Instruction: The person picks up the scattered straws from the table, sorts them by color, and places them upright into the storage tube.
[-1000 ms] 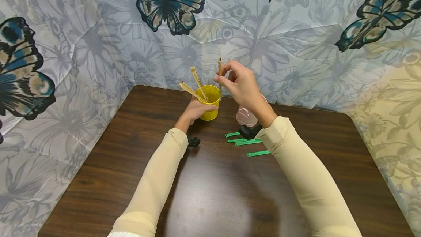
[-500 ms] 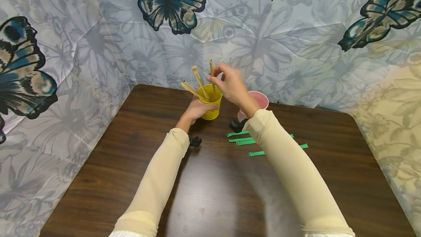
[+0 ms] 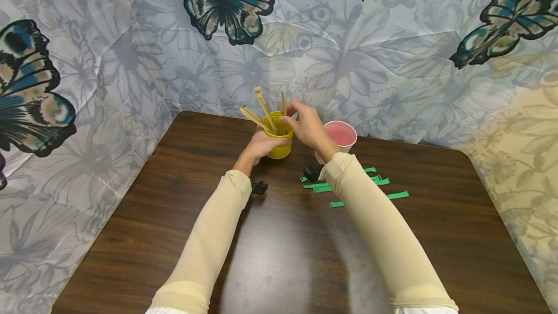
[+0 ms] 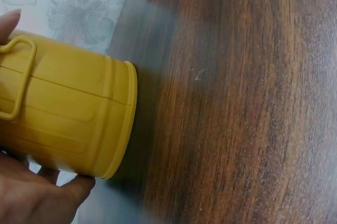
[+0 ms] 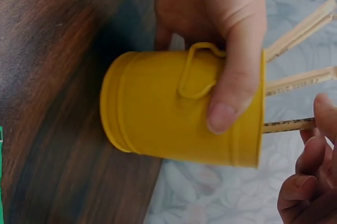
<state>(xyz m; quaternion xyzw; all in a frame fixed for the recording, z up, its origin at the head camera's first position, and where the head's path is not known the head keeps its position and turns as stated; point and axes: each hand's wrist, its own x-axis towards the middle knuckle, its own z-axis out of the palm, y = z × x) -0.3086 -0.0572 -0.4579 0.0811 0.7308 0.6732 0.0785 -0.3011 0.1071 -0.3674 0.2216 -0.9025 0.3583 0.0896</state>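
A small yellow metal bucket (image 3: 279, 152) with a side handle is held by my left hand (image 3: 260, 144), its thumb laid across the near side in the right wrist view. Several narrow tan stick packets (image 3: 264, 106) lean out of it toward the left. Above the right part of its rim, my right hand (image 3: 307, 124) pinches another tan stick packet (image 5: 287, 125) with dark print. That packet's lower end is inside the bucket. In the left wrist view the bucket's base (image 4: 118, 119) hangs over the table, fingers beneath its side.
A pink bucket (image 3: 341, 133) stands to the right, partly behind my right wrist. Several green stick packets (image 3: 322, 187) lie on the brown table (image 3: 279, 246), some under my right forearm. A butterfly-print cloth (image 3: 370, 52) hangs behind the table's back edge.
My right hand has moved left to above the yellow bucket, then down, putting its tan packet's lower end inside. The pink bucket has come more into view. My left hand stays nearly still.
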